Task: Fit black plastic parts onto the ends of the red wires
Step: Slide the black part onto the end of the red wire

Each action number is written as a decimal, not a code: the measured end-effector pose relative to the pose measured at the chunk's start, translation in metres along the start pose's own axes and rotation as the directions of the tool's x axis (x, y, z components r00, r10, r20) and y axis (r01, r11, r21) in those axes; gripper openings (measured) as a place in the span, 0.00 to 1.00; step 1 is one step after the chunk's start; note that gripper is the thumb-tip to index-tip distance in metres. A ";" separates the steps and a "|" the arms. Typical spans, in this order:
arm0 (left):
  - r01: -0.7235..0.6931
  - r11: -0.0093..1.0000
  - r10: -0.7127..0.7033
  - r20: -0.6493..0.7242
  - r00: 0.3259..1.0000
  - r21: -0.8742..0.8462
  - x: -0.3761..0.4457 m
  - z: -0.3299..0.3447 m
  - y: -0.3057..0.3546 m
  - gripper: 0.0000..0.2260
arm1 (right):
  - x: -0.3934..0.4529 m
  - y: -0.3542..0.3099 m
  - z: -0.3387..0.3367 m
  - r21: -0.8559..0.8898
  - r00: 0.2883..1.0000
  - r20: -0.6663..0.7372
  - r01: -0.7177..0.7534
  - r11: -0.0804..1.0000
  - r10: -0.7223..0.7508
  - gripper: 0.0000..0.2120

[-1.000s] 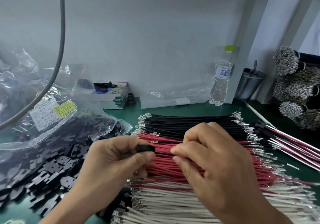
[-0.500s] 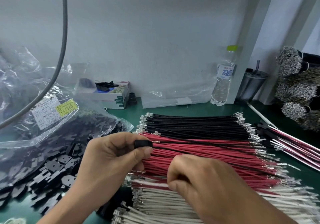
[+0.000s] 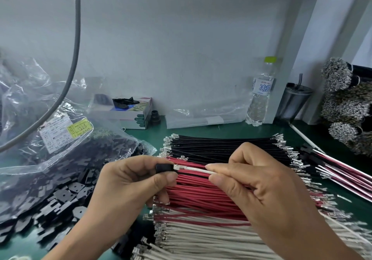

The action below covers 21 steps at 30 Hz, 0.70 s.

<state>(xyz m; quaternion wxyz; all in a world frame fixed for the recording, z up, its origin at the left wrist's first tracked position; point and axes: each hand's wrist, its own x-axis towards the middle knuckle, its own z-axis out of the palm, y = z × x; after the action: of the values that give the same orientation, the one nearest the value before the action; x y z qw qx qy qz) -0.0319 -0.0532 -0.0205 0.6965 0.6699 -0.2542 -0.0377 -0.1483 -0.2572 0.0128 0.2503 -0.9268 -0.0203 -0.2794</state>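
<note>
**White wire lined up at the mouth of a black housing**

The left hand [image 3: 128, 187] pinches a small black plastic part [image 3: 164, 168] between thumb and forefinger, its open end facing right. The right hand [image 3: 259, 191] pinches a single white wire [image 3: 198, 169] between thumb and forefinger, held level, with its metal terminal [image 3: 178, 167] just at the part's opening; whether the terminal has entered cannot be told. Both hands hover over the middle of the wire pile.

Directly beneath them lies the band of red wires [image 3: 201, 197] on the green mat [image 3: 145, 136], flanked by black wires [image 3: 219, 147] on the far side and white wires [image 3: 201, 239] on the near side, all lying left to right with crimped terminals at their ends. To the left, loose black plastic parts [image 3: 60, 201] spill from a clear labelled bag [image 3: 66, 136]. At the right edge lie wires already carrying black housings [image 3: 340, 171]. Against the back wall stand a tissue box [image 3: 132, 116], a water bottle [image 3: 260, 92] and a steel tumbler [image 3: 295, 102].
</note>
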 end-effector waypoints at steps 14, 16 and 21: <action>0.054 0.996 -0.051 0.052 0.997 -0.067 0.000 -0.002 -0.003 0.17 | -0.004 -0.004 0.011 -0.189 0.970 -0.200 0.099 0.977 -0.137 0.04; 0.062 0.995 -0.058 0.054 0.997 -0.072 -0.001 -0.002 -0.004 0.17 | -0.004 -0.003 0.012 -0.222 0.957 -0.234 0.119 0.968 -0.172 0.03; 0.083 0.993 -0.076 0.081 0.994 -0.085 0.000 -0.004 -0.002 0.17 | -0.004 0.005 0.017 -0.062 0.974 -0.183 0.125 0.990 -0.134 0.04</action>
<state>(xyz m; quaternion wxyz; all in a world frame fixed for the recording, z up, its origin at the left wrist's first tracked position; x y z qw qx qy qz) -0.0294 -0.0494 -0.0227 0.7129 0.6462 -0.2525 -0.1026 -0.1421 -0.2529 -0.0042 0.2091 -0.8992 -0.0502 -0.3810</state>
